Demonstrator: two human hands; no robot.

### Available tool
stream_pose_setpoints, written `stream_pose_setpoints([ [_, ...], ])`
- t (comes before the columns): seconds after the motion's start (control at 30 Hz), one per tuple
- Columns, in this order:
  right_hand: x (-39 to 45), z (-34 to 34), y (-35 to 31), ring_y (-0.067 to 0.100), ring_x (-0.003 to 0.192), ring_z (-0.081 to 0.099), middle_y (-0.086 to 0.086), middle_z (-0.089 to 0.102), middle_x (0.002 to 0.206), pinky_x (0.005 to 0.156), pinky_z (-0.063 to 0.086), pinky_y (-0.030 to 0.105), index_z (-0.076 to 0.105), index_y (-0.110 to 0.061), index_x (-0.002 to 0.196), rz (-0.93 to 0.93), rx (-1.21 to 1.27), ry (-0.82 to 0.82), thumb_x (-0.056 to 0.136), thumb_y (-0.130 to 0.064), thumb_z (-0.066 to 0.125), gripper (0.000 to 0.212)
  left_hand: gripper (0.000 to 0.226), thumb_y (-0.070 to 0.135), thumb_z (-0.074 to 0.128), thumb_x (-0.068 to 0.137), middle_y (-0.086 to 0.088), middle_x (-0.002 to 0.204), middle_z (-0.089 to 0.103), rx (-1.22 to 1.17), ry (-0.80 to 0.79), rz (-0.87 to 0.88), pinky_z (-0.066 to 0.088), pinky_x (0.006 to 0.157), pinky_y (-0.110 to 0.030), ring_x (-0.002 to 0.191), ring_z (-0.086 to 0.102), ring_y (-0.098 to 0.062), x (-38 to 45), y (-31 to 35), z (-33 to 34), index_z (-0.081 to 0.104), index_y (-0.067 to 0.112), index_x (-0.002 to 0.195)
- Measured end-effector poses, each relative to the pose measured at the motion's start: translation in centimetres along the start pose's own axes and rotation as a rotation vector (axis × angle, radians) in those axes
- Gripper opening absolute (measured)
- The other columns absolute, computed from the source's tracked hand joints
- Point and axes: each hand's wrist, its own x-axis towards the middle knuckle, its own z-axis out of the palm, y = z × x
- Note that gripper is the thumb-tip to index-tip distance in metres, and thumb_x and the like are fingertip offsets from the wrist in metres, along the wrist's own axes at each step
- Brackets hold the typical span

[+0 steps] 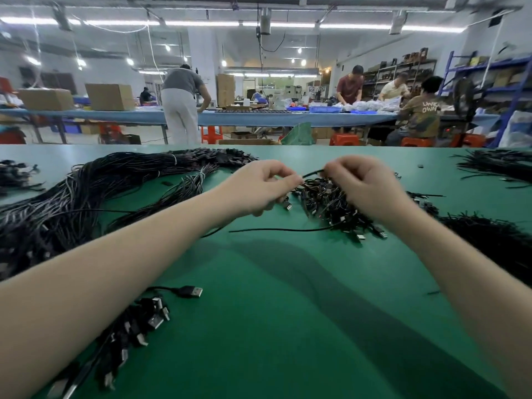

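We pinch 1 black cable (313, 173) with our left hand (259, 187) and right hand (365, 187), just above the pile (328, 204).

Your right hand (371, 191) hides pt of the connector pile (325, 203). The pinched cable (313, 173) is blurry. USB bundle (135, 326) is cut off btm-left.

A single wide head-worn view looks forward and slightly down over the green bench (288, 326). Both hands (259, 187) sit near, centre frame. The far half takes in the workshop.
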Motion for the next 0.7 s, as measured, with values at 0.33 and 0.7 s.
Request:
stream_pose_setpoints([
  [0.33, 0.2, -9.9, 2.9, 0.016, 0.051, 0.047, 0.002, 0.059, 0.062, 0.047, 0.031, 0.024, 0.072, -0.015, 0.091, 0.353, -0.793, 0.053, 0.096, -0.040, 0.049, 0.035, 0.012, 0.014, 0.059, 0.092, 0.007, 0.079, 0.071, -0.355, 0.168, -0.254, 0.051, 0.051, -0.019, 0.052, 0.055, -0.004, -3.4, -3.1, -3.7, 0.068, 0.018, 0.099],
  [0.7, -1.3, 1.4, -5.0, 0.012, 0.048, 0.054, -0.005, 0.061, 0.058, 0.051, 0.046, 0.024, 0.062, -0.018, 0.085, 0.231, 0.328, -0.279, 0.101, -0.037, 0.039, 0.035, 0.010, 0.025, 0.071, 0.084, 0.005, 0.076, 0.073, -0.631, 0.164, -0.185, 0.052, 0.053, -0.017, 0.060, 0.063, -0.004, -2.6, 3.8, -0.2, 0.073, 0.018, 0.089],
])
